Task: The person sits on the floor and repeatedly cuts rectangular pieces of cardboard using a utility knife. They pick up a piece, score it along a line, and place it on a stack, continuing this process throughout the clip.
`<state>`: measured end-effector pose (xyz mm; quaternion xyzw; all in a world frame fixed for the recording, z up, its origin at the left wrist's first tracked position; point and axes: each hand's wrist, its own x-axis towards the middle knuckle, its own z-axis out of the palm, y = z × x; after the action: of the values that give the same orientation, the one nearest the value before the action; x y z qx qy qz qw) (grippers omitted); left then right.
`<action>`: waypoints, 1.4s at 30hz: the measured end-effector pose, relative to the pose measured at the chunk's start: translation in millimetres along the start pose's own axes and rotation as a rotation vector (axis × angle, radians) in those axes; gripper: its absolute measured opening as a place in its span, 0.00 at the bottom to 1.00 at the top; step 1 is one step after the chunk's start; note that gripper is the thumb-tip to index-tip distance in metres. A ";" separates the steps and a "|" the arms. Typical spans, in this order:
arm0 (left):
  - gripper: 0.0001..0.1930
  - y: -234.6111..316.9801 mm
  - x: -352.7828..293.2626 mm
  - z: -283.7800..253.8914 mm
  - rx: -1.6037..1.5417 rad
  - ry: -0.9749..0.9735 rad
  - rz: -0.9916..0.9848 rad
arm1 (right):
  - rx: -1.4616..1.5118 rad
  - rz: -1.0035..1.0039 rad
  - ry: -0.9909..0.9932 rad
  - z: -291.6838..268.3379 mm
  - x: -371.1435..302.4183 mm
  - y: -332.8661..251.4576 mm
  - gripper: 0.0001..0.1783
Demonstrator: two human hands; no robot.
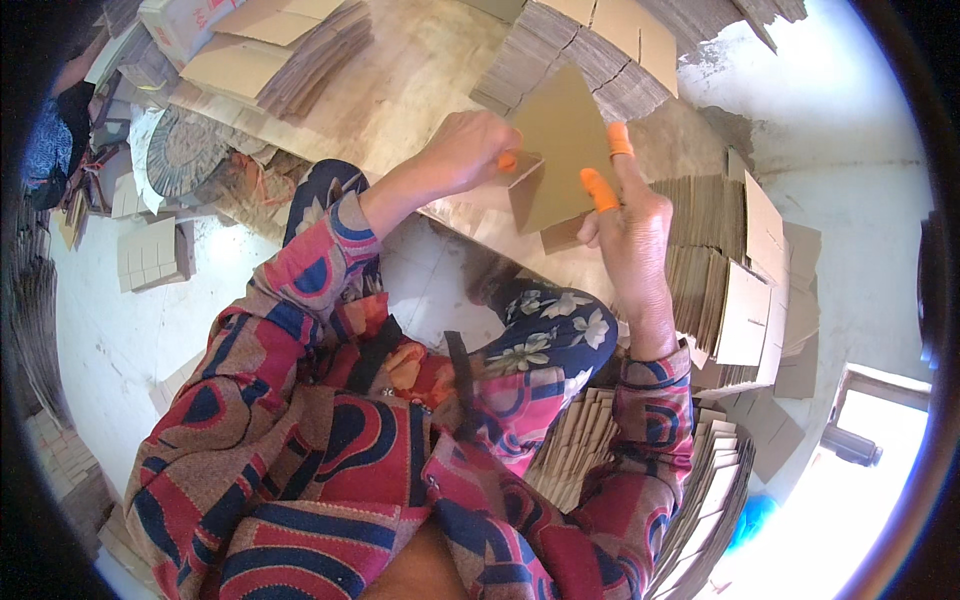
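Observation:
In front of me, over the low wooden board, a folded piece of brown cardboard (562, 150) stands tilted between my hands. My left hand (468, 150) is closed, and its orange-capped fingertip pinches a flap at the cardboard's left side. To the right of the cardboard is my right hand (638, 225). Two of its fingers wear orange finger caps and stretch out apart beside the cardboard's right edge; I cannot make out whether they touch it. The lower part of the cardboard is partly hidden behind the right hand's fingers.
Stacked cardboard (590, 65) lies at the board's far edge, with another stack (290, 50) at the far left. Upright cardboard bundles (700, 250) stand right of my right hand. More slotted cardboard pieces (700, 500) lean beside my right forearm. A small cardboard stack (150, 255) sits on the floor at left.

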<state>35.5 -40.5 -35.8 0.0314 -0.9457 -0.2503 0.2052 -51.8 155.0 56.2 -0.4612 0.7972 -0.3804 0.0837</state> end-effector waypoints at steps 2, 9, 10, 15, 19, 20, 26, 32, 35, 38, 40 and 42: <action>0.04 -0.2 0.2 -1.1 0.033 -0.017 -0.011 | -0.004 0.035 -0.018 -1.6 1.3 -1.2 0.39; 0.04 5.2 -2.5 10.1 0.009 0.003 -0.024 | -0.265 -0.261 -0.064 38.7 -16.6 43.7 0.27; 0.04 7.8 -3.1 9.3 0.014 -0.008 -0.032 | -0.395 -0.204 -0.154 36.0 -21.9 39.6 0.27; 0.09 18.0 -3.5 -2.0 0.114 -0.187 -0.083 | -0.630 -0.234 0.135 16.8 -25.5 28.8 0.34; 0.24 29.5 -5.1 -7.0 0.133 -0.095 0.016 | -0.745 -0.213 0.274 -10.1 -16.4 26.6 0.34; 0.28 27.3 -5.3 -1.2 0.155 0.001 0.114 | -0.735 -0.186 0.176 -9.5 -17.4 30.8 0.33; 0.30 29.9 5.7 8.4 0.238 0.122 0.359 | -0.445 0.024 -0.048 2.6 -19.6 21.3 0.19; 0.33 24.4 7.1 7.3 0.116 -0.031 0.294 | -0.236 -0.126 -0.031 0.4 -24.2 48.8 0.17; 0.34 31.9 10.9 -7.9 0.090 0.023 0.314 | -0.155 -0.208 0.018 -0.5 -26.1 46.8 0.18; 0.30 25.7 13.4 -4.6 0.178 -0.065 0.327 | -0.289 -0.330 -0.046 -5.3 -18.0 40.6 0.15; 0.26 21.0 11.9 3.2 0.252 -0.119 0.302 | -0.461 -0.316 -0.049 10.5 -18.2 52.5 0.19; 0.22 18.8 11.1 9.9 0.321 -0.087 0.277 | -0.553 -0.336 -0.016 17.1 -19.8 56.8 0.20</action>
<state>22.1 -21.3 -30.4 -0.0774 -0.9767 -0.0672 0.1888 -70.6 178.0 1.1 -0.5945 0.7825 -0.1542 -0.1025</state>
